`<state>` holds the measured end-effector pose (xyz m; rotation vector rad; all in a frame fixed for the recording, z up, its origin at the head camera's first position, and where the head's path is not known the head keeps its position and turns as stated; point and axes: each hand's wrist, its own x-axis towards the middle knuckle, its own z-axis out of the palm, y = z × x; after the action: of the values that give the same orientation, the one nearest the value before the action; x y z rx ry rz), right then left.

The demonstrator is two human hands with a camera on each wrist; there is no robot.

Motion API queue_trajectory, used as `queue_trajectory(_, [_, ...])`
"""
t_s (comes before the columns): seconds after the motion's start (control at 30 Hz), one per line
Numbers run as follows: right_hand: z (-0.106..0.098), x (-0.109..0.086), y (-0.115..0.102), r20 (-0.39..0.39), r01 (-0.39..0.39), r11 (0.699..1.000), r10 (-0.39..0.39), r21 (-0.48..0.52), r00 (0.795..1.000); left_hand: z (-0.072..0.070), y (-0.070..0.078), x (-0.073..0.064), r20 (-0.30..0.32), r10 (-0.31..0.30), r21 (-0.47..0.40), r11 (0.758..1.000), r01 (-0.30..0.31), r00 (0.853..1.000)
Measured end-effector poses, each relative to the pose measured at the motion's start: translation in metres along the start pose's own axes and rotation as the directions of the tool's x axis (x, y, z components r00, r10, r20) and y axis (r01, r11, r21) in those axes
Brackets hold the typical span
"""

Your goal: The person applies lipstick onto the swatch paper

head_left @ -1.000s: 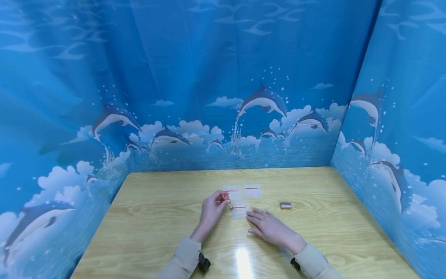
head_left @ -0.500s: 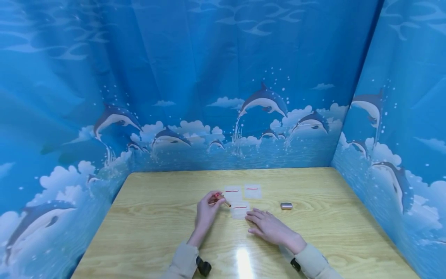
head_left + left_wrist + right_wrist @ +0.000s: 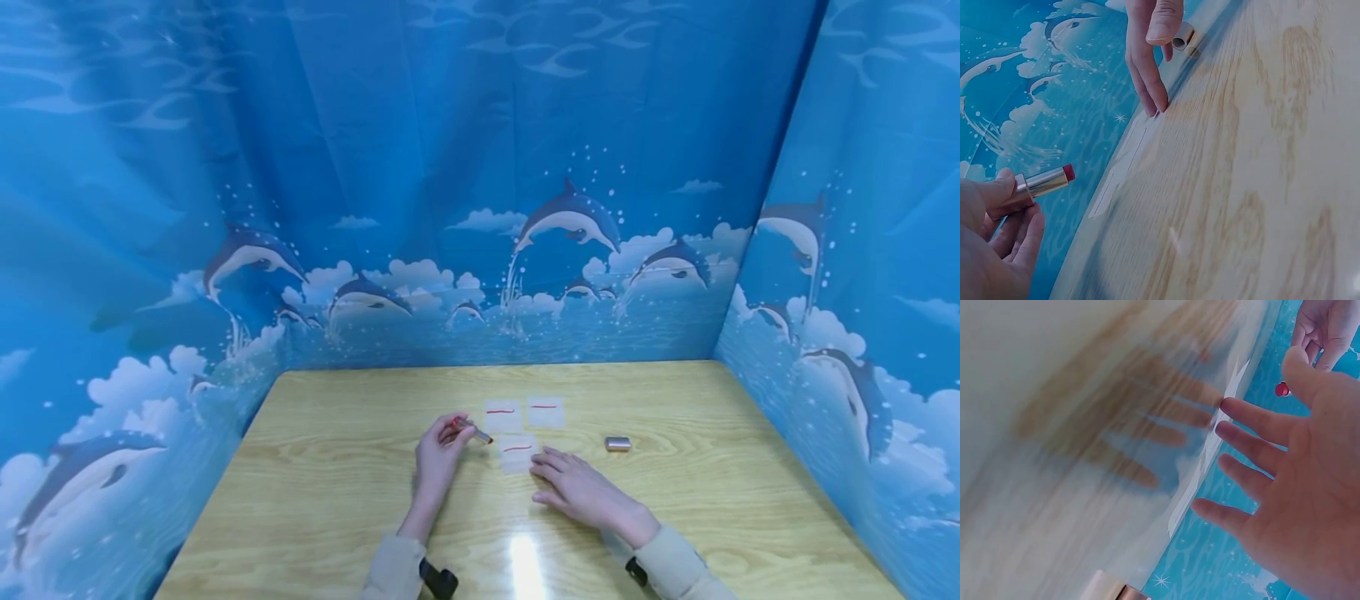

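My left hand (image 3: pixel 438 457) pinches an uncapped lipstick (image 3: pixel 481 434) between thumb and fingers, left of the nearest of three small white paper squares. In the left wrist view the gold-coloured lipstick (image 3: pixel 1027 190) shows its red tip pointing away from the palm. That nearest paper (image 3: pixel 517 460) bears a red line, as do the back left paper (image 3: pixel 502 422) and the back right paper (image 3: pixel 545 417). My right hand (image 3: pixel 583 493) lies with straight, slightly spread fingers, fingertips at the right edge of the nearest paper. The lipstick cap (image 3: pixel 618 444) lies on its side farther right.
All of this is on a wood-grain table (image 3: pixel 337 467). A blue curtain (image 3: pixel 420 167) printed with dolphins stands along its back and both sides. Light glares off the tabletop between the forearms.
My left hand has drawn back to the left with the lipstick, from over the nearest paper's left edge to beside it. The right hand, papers and cap stay put.
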<state>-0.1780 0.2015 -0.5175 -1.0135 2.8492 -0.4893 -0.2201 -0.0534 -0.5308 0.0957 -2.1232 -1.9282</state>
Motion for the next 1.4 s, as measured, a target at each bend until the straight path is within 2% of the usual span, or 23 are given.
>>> queue_trajectory(0.23, [0.0, 0.001, 0.0, -0.018, 0.006, 1.0, -0.005, 0.007, 1.0, -0.002, 0.003, -0.002, -0.004, -0.031, -0.024, 0.999, 0.031, 1.0])
queue_trajectory(0.47, [-0.001, 0.001, 0.0, -0.085, 0.033, 0.999, -0.036, -0.036, 0.996, -0.002, 0.004, 0.0, -0.016, -0.066, -0.069, 0.995, 0.065, 0.998])
queue_trajectory(0.73, [-0.002, 0.002, 0.001, -0.143, -0.001, 1.0, 0.001, -0.005, 0.99, -0.001, 0.007, 0.001, -0.016, -0.051, -0.08, 0.996, 0.05, 0.999])
queue_trajectory(0.93, [0.0, 0.003, 0.001, -0.207, -0.013, 1.0, 0.007, -0.027, 0.978, -0.001, 0.011, -0.001, -0.009, -0.078, -0.116, 0.99, 0.076, 0.997])
queue_trajectory(1.1, [0.001, 0.005, 0.001, -0.316, -0.061, 0.998, 0.046, -0.035, 0.948, 0.0, 0.014, -0.003, -0.011, -0.104, -0.113, 0.988, 0.102, 0.995])
queue_trajectory(1.3, [-0.002, 0.008, -0.001, -0.428, -0.184, 0.981, 0.195, 0.069, 0.883, 0.003, 0.012, -0.002, -0.02, -0.137, -0.109, 0.985, 0.134, 0.99])
queue_trajectory(1.4, [-0.002, 0.011, -0.002, -0.461, -0.21, 0.969, 0.248, 0.133, 0.852, 0.003, 0.012, -0.003, 0.004, -0.146, -0.162, 0.976, 0.145, 0.989])
